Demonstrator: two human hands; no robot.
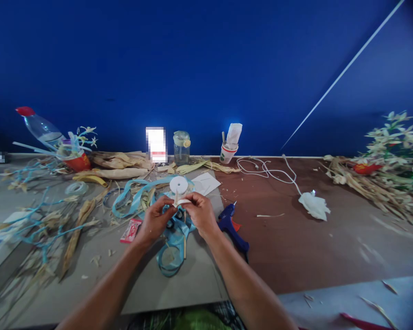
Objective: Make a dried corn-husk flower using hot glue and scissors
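My left hand (154,221) and my right hand (202,214) meet over the middle of the table, fingers pinched together. Between their fingertips is a small pale strip (183,201) that looks like dried husk, with a pointed end standing up. Just behind it lies a white spool (178,184). Light blue ribbon (174,261) spreads beneath and around my hands, and dark rings, partly hidden, show between them. A blue glue gun (234,231) rests right of my right forearm. Beside my left wrist sits a red packet (131,230).
Blue-stemmed husk flowers (44,229) and dried husks (120,165) cover the left side. Along the wall stand a tilted bottle (43,128), a glass jar (181,149) and a paper cup (229,153). White cable (268,172) and a large flower bunch (388,151) are rightward.
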